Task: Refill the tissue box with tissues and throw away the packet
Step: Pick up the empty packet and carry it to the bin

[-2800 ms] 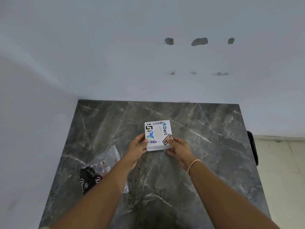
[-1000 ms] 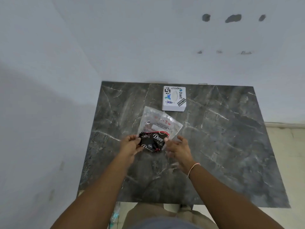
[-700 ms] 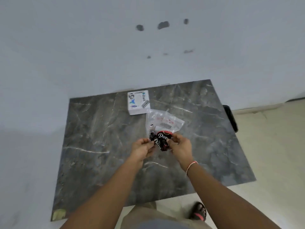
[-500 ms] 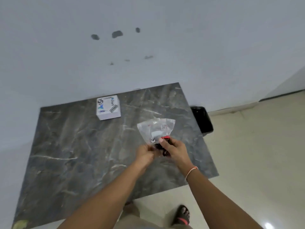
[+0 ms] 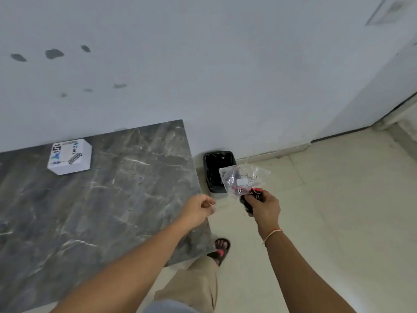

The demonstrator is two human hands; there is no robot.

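Observation:
A crumpled clear plastic packet with a black and red printed end hangs from my right hand, which grips that printed end. The packet is held over the floor, just right of and above a black bin lined with a dark bag. My left hand hovers at the table's right edge with fingers loosely curled and nothing in it. The white tissue box, covered with stickers, stands at the back of the dark marble table, near the wall.
The bin stands on the cream tiled floor against the wall, right beside the table's right edge. My sandalled foot is below the table corner. A pale wall corner rises at the far right.
My view swung right, away from the table. The right hand carried the packet off the table toward the bin, and the left hand let go of it. The tissue box stayed at the back.

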